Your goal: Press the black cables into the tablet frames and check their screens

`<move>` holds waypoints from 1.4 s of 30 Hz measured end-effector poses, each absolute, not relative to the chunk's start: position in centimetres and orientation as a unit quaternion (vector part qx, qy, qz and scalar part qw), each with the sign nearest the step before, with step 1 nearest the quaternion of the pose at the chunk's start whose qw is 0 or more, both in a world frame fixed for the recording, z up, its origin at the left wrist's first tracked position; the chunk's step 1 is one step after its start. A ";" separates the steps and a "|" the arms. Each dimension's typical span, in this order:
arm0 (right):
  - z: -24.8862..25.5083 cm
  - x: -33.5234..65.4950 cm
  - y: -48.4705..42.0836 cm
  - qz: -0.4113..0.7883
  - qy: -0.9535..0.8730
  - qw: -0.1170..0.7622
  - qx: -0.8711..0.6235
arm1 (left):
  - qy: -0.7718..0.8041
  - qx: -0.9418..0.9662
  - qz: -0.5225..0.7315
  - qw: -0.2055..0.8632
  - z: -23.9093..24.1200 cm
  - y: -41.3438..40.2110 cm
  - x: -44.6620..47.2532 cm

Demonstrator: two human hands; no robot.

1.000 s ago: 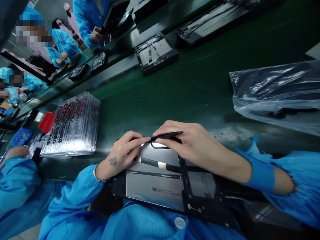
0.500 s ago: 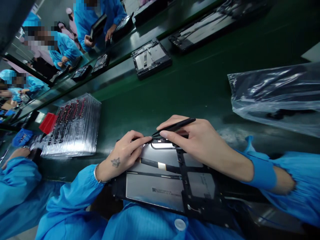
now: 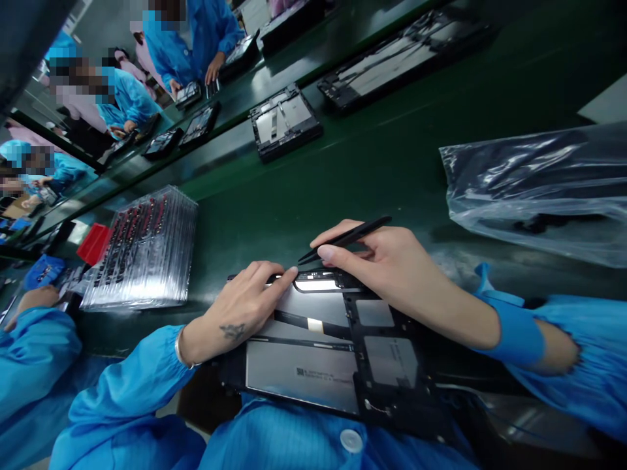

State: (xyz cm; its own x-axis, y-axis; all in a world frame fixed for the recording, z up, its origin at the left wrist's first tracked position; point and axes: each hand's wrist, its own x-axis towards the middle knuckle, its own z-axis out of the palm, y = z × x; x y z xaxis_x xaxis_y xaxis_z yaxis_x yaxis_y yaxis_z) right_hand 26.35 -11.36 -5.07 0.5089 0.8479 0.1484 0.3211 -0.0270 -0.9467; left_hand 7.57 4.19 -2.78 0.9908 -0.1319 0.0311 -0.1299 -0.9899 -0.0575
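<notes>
Writing on the opened black tablet chassis w/ grey metal panels (image 3: 313, 356): small label, too blurred to read. Chassis lies at near edge of dark green bench (image 3: 343, 176). Right hand (image 3: 379, 261) fingers pinched shut on slim black tweezers (image 3: 343, 239). Left hand (image 3: 245, 303) fingers spread flat, pressing chassis top edge. Crinkled clear plastic bag (image 3: 533, 189) to the right.

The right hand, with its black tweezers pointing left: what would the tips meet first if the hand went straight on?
Probably the left hand's fingertips, just ahead of the black tweezers held by the right hand; depth is unclear.
</notes>
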 end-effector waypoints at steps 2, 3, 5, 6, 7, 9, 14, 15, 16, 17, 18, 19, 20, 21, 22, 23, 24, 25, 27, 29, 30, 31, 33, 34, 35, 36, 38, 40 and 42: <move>-5.1 26.5 -11.4 0.245 -0.425 0.552 -0.674 | 0.085 -0.995 -0.004 0.048 -2.4 4.2 7.7; -5.1 26.5 -11.4 0.243 -0.423 0.559 -0.671 | 0.086 -0.995 0.005 0.045 -2.2 4.3 7.8; -5.2 26.5 -11.4 0.236 -0.423 0.568 -0.665 | 0.078 -0.997 0.023 -0.002 -2.0 4.8 8.3; -5.2 26.5 -11.4 0.236 -0.424 0.569 -0.664 | 0.071 -0.996 0.028 -0.044 -1.9 5.2 8.6; -5.2 26.5 -11.4 0.239 -0.424 0.568 -0.663 | 0.062 -0.993 0.031 -0.092 -2.0 5.6 9.0; -5.2 26.6 -11.4 0.247 -0.421 0.574 -0.657 | 0.051 -0.981 0.042 -0.180 -2.1 6.7 10.0; -5.5 26.7 -11.4 0.260 -0.405 0.610 -0.630 | 0.046 -0.951 0.143 -0.269 -1.8 8.4 12.7; -5.6 26.8 -11.4 0.257 -0.401 0.618 -0.625 | 0.046 -0.947 0.164 -0.271 -1.6 8.5 13.1; -5.7 26.9 -11.4 0.254 -0.397 0.627 -0.620 | 0.047 -0.945 0.180 -0.269 -1.4 8.5 13.4; -5.8 27.0 -11.4 0.252 -0.392 0.636 -0.615 | 0.050 -0.944 0.190 -0.267 -1.3 8.5 13.7; -5.8 27.1 -11.3 0.249 -0.386 0.644 -0.611 | 0.052 -0.943 0.194 -0.266 -1.2 8.5 13.9; -5.8 27.3 -11.3 0.244 -0.380 0.652 -0.609 | 0.051 -0.942 0.197 -0.269 -1.1 8.5 14.0; -5.8 27.5 -11.3 0.235 -0.373 0.658 -0.610 | 0.044 -0.940 0.198 -0.276 -1.1 8.6 14.2; -5.7 27.7 -11.4 0.225 -0.367 0.663 -0.612 | 0.030 -0.936 0.201 -0.287 -1.1 8.7 14.3; -5.6 27.9 -11.5 0.212 -0.364 0.665 -0.617 | 0.010 -0.931 0.206 -0.302 -1.2 8.9 14.4; -5.3 28.1 -11.6 0.196 -0.364 0.663 -0.624 | -0.015 -0.920 0.215 -0.328 -1.3 9.2 14.5; -4.9 28.2 -11.9 0.180 -0.368 0.658 -0.631 | -0.043 -0.904 0.227 -0.361 -1.4 9.6 14.6; -4.5 28.2 -12.3 0.165 -0.375 0.651 -0.639 | -0.068 -0.884 0.236 -0.397 -1.6 10.0 14.7; -3.5 27.8 -13.4 0.143 -0.394 0.638 -0.646 | -0.097 -0.848 0.244 -0.461 -2.1 10.7 14.6; -2.7 27.0 -14.9 0.129 -0.426 0.628 -0.639 | -0.101 -0.829 0.234 -0.497 -2.6 11.2 14.4; -2.5 26.3 -15.7 0.121 -0.454 0.618 -0.630 | -0.098 -0.827 0.226 -0.505 -2.9 11.3 14.3; -2.4 25.6 -16.5 0.115 -0.485 0.600 -0.626 | -0.096 -0.823 0.219 -0.515 -3.1 11.4 14.2; -2.6 24.0 -18.0 0.094 -0.557 0.551 -0.614 | -0.093 -0.816 0.207 -0.532 -3.4 11.3 14.1; -2.8 23.1 -18.5 0.081 -0.592 0.523 -0.608 | -0.092 -0.813 0.200 -0.539 -3.4 11.4 14.0; -3.1 22.3 -18.8 0.062 -0.630 0.496 -0.595 | -0.093 -0.811 0.191 -0.545 -3.3 11.4 14.0; -3.4 21.4 -18.9 0.047 -0.669 0.462 -0.580 | -0.096 -0.810 0.180 -0.550 -3.1 11.5 14.0; -4.1 20.0 -18.4 0.001 -0.740 0.402 -0.539 | -0.102 -0.807 0.154 -0.561 -2.3 12.0 13.9; -4.6 19.2 -17.4 -0.077 -0.789 0.352 -0.497 | -0.109 -0.805 0.124 -0.570 -1.3 12.5 13.8; -4.9 19.4 -16.2 -0.168 -0.809 0.296 -0.479 | -0.115 -0.801 0.096 -0.580 0.0 12.8 13.5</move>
State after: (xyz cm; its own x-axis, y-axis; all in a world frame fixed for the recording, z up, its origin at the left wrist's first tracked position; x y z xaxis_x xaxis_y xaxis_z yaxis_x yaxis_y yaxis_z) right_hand 19.45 -16.21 -4.90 -0.3657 0.6768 0.6389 0.8748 0.4843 -0.0123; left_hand 13.49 12.80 0.00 0.9553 0.0726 -0.2864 0.2948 -0.3004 0.9071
